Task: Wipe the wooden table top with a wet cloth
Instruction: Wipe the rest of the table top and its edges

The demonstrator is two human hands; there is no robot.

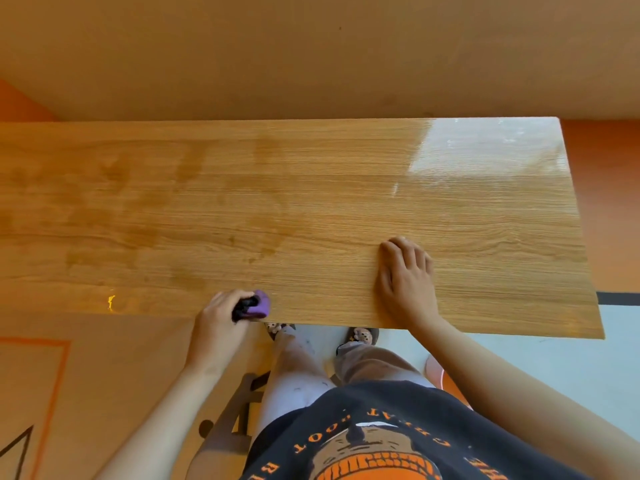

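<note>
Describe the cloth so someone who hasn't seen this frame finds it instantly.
Start at the long wooden table top and follow its near edge to the left hand. The cloth is the small wad bunched in that hand's fingers. It is purple, the only such colour on the wood; the right hand lies flat, holding nothing.

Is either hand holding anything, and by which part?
The left hand grips the bunched purple cloth, fingers wrapped round its dark end, at the near edge of the wooden table top. The right hand rests open on it, holding nothing.
</note>
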